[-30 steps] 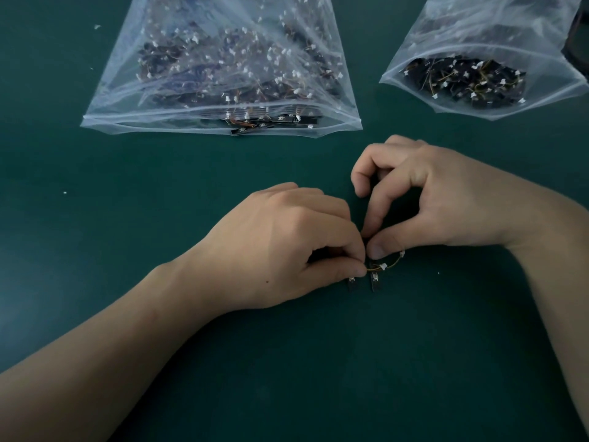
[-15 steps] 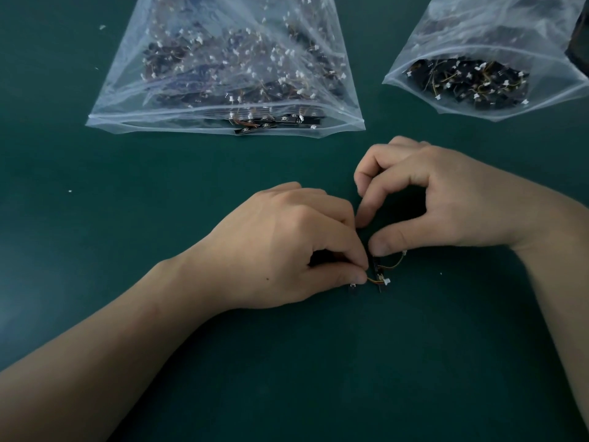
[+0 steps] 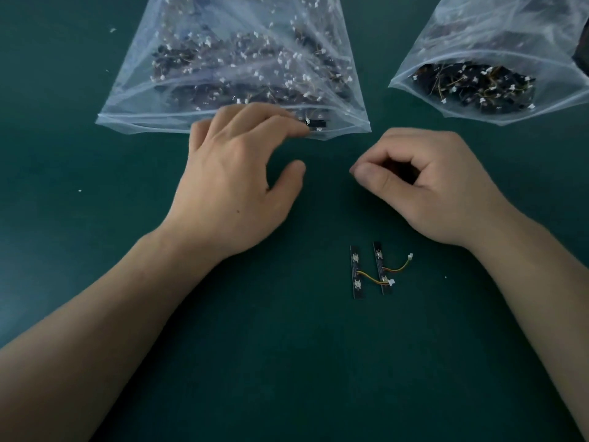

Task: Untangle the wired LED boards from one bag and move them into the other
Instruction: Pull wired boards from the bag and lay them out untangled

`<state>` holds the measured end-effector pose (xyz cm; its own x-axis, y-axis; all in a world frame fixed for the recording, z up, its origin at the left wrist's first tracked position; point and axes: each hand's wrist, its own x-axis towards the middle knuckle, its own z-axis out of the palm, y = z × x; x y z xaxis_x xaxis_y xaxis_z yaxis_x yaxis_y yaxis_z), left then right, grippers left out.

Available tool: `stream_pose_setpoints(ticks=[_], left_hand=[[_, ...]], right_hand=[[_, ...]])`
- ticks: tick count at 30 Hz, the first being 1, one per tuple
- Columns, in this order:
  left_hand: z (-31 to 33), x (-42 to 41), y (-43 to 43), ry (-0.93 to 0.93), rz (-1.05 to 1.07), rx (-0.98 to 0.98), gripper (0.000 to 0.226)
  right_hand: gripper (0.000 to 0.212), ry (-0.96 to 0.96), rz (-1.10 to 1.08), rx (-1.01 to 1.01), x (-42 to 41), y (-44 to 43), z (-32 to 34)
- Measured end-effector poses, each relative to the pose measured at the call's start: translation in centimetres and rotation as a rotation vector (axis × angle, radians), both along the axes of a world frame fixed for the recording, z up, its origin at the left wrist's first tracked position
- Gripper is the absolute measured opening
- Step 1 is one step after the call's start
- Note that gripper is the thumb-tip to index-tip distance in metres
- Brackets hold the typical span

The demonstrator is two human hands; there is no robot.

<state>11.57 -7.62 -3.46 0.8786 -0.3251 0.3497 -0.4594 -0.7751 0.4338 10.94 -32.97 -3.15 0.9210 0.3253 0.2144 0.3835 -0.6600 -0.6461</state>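
- Below the big bag (image 3: 134, 122), two wired boards (image 3: 356, 272) lie side by side, free of both hands.
- Left hand (image 3: 236, 183): fingers apart, tips at the big bag's mouth.
- Right hand (image 3: 424, 186): fingers curled, empty, right of that mouth.

The dark green table (image 3: 95, 250) carried a large clear zip bag (image 3: 134, 122) of wired boards at the far left and a smaller bag (image 3: 462, 33) at the far right. Nearer, two LED boards (image 3: 356, 272) lay side by side, one's wire crossing the other. White specks (image 3: 79, 190) dotted the left.
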Motion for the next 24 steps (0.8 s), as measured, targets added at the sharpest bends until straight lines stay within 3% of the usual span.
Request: stream_pose_setpoints(ticks=[5, 7, 14, 17, 21, 24], left_hand=[[-0.1, 0.5, 0.0, 0.085, 0.049, 0.078, 0.048], [0.0, 0.5, -0.2, 0.102, 0.066, 0.115, 0.06], [-0.3, 0.2, -0.4, 0.142, 0.188, 0.229, 0.069], [-0.3, 0.3, 0.1, 0.153, 0.165, 0.144, 0.062], [0.2, 0.5, 0.1, 0.144, 0.066, -0.014, 0.039], [0.2, 0.3, 0.0, 0.116, 0.009, -0.108, 0.027]], right_hand=[[0.02, -0.017, 0.002, -0.042, 0.2, -0.1, -0.1], [0.023, -0.06, 0.013, -0.153, 0.8, 0.0, 0.2], [0.05, -0.101, -0.025, -0.381, 4.0, 2.1, 0.3], [0.052, -0.107, -0.027, -0.409, 4.3, 2.4, 0.2], [0.03, -0.147, 0.04, -0.34, 3.8, 2.2, 0.2], [0.037, -0.159, -0.006, -0.342, 4.0, 2.3, 0.0]])
